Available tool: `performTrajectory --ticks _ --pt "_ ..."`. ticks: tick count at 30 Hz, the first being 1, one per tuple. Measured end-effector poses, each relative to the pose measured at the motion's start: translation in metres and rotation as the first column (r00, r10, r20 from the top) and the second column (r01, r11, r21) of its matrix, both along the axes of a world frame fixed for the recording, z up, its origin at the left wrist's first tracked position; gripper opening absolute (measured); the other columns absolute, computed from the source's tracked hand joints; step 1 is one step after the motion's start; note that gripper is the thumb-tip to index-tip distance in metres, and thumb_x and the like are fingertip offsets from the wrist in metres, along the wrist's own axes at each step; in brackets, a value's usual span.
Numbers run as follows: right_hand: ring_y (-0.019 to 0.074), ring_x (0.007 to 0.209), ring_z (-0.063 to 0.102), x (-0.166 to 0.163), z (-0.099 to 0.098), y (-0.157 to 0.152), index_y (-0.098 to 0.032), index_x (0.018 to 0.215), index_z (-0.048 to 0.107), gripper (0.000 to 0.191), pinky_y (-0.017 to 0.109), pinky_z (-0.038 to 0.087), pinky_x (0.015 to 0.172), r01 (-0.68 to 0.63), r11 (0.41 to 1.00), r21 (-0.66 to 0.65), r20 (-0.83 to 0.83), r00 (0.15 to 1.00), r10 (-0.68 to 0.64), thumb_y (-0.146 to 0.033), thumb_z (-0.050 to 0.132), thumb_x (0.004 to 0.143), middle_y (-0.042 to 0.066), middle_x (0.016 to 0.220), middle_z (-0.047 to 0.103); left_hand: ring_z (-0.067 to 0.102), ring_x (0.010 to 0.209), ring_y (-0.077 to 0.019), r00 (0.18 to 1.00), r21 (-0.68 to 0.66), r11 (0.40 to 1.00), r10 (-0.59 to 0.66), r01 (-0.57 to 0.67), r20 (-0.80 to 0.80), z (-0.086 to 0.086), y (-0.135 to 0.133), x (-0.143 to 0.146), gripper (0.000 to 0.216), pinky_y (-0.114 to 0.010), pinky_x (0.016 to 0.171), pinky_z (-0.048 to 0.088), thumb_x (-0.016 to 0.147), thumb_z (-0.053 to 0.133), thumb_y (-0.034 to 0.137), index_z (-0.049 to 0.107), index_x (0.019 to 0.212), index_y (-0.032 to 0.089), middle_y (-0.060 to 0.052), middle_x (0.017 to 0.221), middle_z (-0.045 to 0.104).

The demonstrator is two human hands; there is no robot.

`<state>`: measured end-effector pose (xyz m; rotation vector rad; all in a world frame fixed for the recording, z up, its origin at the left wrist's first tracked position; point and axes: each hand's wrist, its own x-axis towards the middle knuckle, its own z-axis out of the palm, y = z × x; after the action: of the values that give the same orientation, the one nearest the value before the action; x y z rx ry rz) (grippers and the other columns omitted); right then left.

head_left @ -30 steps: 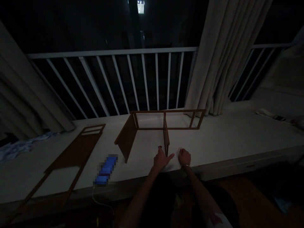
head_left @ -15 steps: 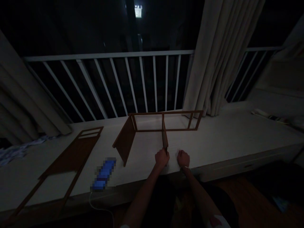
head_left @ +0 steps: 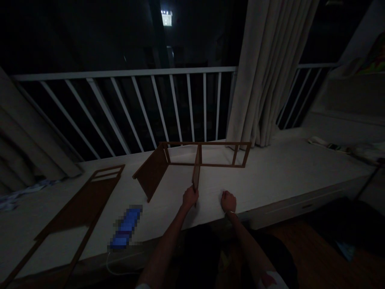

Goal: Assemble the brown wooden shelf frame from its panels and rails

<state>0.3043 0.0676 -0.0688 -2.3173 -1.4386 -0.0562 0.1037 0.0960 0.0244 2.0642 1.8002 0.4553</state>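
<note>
Brown wood formed a slim, straight-edged frame point(head_left: 210, 143) standing on its long side on the pale, smooth ledge point(head_left: 270, 172), near white railings point(head_left: 135, 72), with a flat end panel point(head_left: 152, 171) and a narrow middle board point(head_left: 196, 173) jutting toward the viewer. The left hand point(head_left: 190, 197) was clamped on the board's near end; the right hand point(head_left: 228, 202) rested curled on the ledge beside it, whether around anything I could not tell.

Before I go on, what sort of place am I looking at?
Probably a room in a home at night: a dark window shows behind a white railing, a beige curtain hangs beside it, and a wide, pale ledge runs below.
</note>
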Motion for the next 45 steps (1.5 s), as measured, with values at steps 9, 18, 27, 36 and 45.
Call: performTrajectory --ticks 9,18,27,36,45 --pt "0.0170 0.080 0.055 0.001 0.002 0.002 -0.010 0.086 0.056 0.036 0.026 0.030 0.070 -0.005 1.000 -0.024 -0.015 1.000 0.005 -0.028 0.025 0.087 0.013 0.080 0.061 0.057 0.088 -0.0217 0.997 -0.010 0.998 0.070 -0.069 0.038 -0.002 0.037 -0.062 0.047 -0.025 0.066 0.040 0.075 0.038 0.048 0.052 0.101 0.010 -0.014 0.098 0.060" --pt "0.0166 0.082 0.054 0.002 0.001 0.005 -0.011 0.086 0.055 0.033 0.026 0.030 0.071 -0.010 1.000 -0.028 -0.021 1.000 0.009 -0.026 0.026 0.087 0.012 0.083 0.061 0.057 0.088 -0.0212 0.997 0.006 0.998 0.055 -0.056 0.059 0.001 0.045 -0.096 0.046 -0.025 0.068 0.043 0.073 0.044 0.045 0.052 0.103 0.012 -0.009 0.096 0.062" --pt "0.0173 0.081 0.054 0.003 -0.001 0.005 -0.011 0.085 0.055 0.033 0.027 0.029 0.070 -0.027 1.000 -0.012 -0.019 0.999 0.026 -0.027 0.026 0.087 0.012 0.081 0.061 0.057 0.086 -0.0218 0.995 0.032 0.995 0.095 -0.094 -0.037 0.006 0.044 -0.127 0.048 -0.025 0.067 0.041 0.072 0.041 0.053 0.057 0.094 0.014 -0.009 0.093 0.063" --pt "0.0174 0.080 0.054 0.003 0.001 0.004 -0.011 0.084 0.055 0.034 0.027 0.029 0.071 -0.022 1.000 0.003 -0.019 1.000 0.022 -0.028 0.026 0.087 0.012 0.079 0.061 0.057 0.085 -0.0254 0.963 0.054 0.971 0.237 -0.232 -0.130 0.006 0.045 -0.133 0.059 -0.027 0.064 0.039 0.068 0.036 0.064 0.057 0.087 0.012 -0.015 0.091 0.061" --pt "0.0175 0.080 0.054 0.002 -0.003 0.005 -0.010 0.085 0.055 0.035 0.027 0.029 0.071 -0.010 1.000 -0.010 -0.019 1.000 0.010 -0.029 0.026 0.087 0.013 0.081 0.061 0.054 0.092 -0.0298 0.959 0.004 0.960 0.279 -0.279 -0.053 0.000 0.045 -0.131 0.059 -0.031 0.066 0.039 0.070 0.035 0.061 0.054 0.093 0.010 -0.019 0.098 0.058"
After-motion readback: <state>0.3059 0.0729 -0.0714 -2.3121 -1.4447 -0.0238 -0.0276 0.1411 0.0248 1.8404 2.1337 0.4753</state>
